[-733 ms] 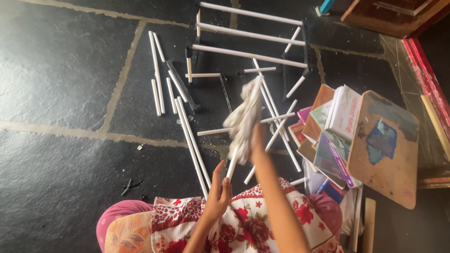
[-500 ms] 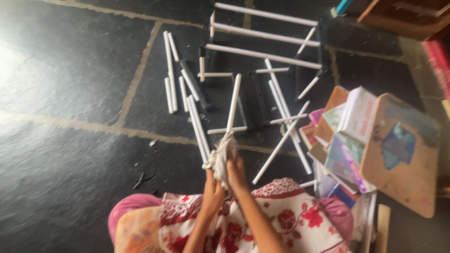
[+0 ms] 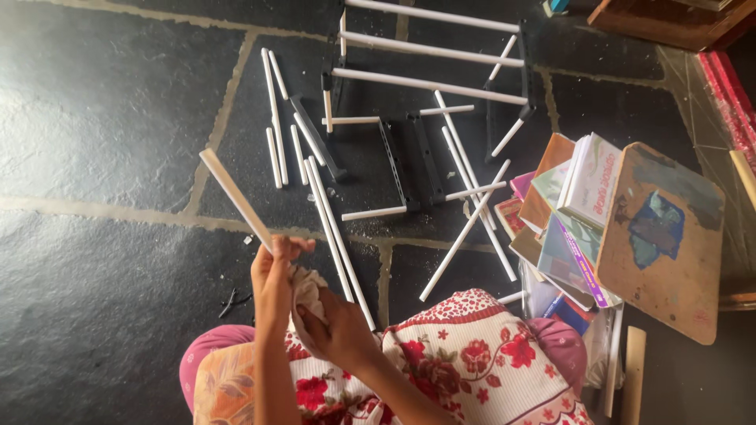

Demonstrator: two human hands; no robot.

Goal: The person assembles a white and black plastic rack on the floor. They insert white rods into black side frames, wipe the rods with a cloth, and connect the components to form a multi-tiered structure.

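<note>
Since the earlier frames, the white rod has been swung from pointing far and slightly right to slanting far and to the left, and the hands have been drawn nearer over the lap. Nearest, a red and white floral cloth is spread over the knees, with pink fabric showing at its left. Just above it, the right hand is closed on a crumpled pale rag, its grip wrapped round the rag's near end. The left hand is raised beside it, fingers curled shut around the near end of the white rod, which is held clear of the floor; the rag is pressed against this hand's right side. Whether the rag touches the rod itself cannot be told.

On the dark stone floor, just right of the hands, two long white rods are laid side by side, running far and left. Further right, several more crossed rods are scattered. At the right, a leaning stack of books is seen, with a worn brown board tilted against it. Beyond the hands, shorter white rods lie in a loose row, next to black brackets. Farthest off, a partly assembled rack of white bars in black side pieces is laid flat, and a wooden piece is seen at the far right corner.
</note>
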